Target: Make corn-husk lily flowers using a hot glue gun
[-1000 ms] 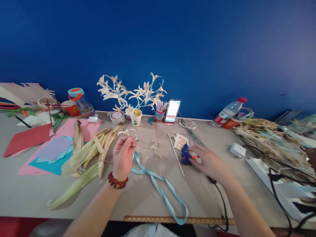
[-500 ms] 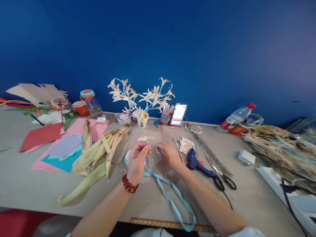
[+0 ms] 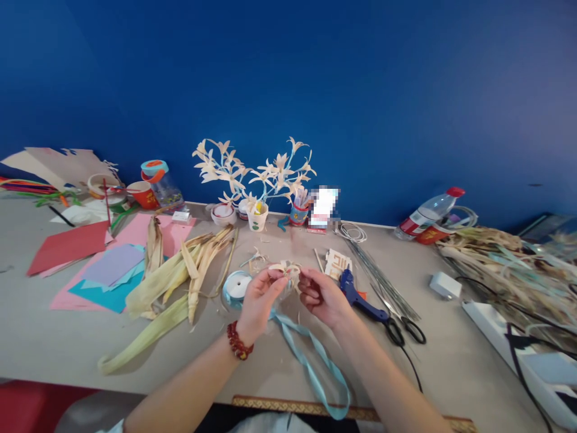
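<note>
My left hand, with a red bead bracelet on the wrist, pinches a small cream corn-husk flower above the table. My right hand meets it from the right, its fingers closed on the same flower. Below the hands a light blue ribbon runs from a ribbon spool toward the table's near edge. A blue glue gun lies just right of my right hand. A heap of corn husks lies to the left.
Scissors and thin wires lie right of the glue gun. A husk-flower bouquet in a cup, coloured paper sheets, a water bottle, a white adapter, a power strip and dried husks stand around.
My right hand left the glue gun, came to the middle and closed on the husk flower. My left hand kept the flower and shifted slightly right and toward me.
</note>
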Demonstrator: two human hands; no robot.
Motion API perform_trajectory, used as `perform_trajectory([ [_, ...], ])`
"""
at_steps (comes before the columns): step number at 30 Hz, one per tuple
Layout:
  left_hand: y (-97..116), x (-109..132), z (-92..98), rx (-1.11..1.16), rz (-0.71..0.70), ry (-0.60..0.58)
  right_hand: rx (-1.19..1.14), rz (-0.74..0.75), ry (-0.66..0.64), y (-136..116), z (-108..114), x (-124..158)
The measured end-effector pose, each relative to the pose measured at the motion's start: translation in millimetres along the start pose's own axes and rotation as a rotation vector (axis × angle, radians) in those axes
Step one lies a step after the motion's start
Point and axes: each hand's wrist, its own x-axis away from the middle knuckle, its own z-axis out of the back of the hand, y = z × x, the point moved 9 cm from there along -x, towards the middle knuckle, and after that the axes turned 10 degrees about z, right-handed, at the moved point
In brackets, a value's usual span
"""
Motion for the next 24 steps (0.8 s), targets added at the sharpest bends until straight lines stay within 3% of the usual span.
perform_trajectory([
  [9, -5.3, -4.2, -6.0, 0.070, 0.088, -0.085, -0.124, -0.022, -0.027, 7.8, -6.1, 4.0],
  [15, -10.1, -0.7, -15.5, 0.227, 0.206, -0.179, 0.134, 0.271, -0.053, -14.2, -6.6, 11.8],
  [19, -15.1, 2.1, -21.6, 0.250, 0.285, -0.251, 0.175, 0.309, -0.151, -14.7, -15.6, 14.1],
  [24, -12.7, 1.8, -17.7, 0.168, 0.231, -0.210, 0.284, 0.491, -0.150, -30.2, -16.4, 17.5],
])
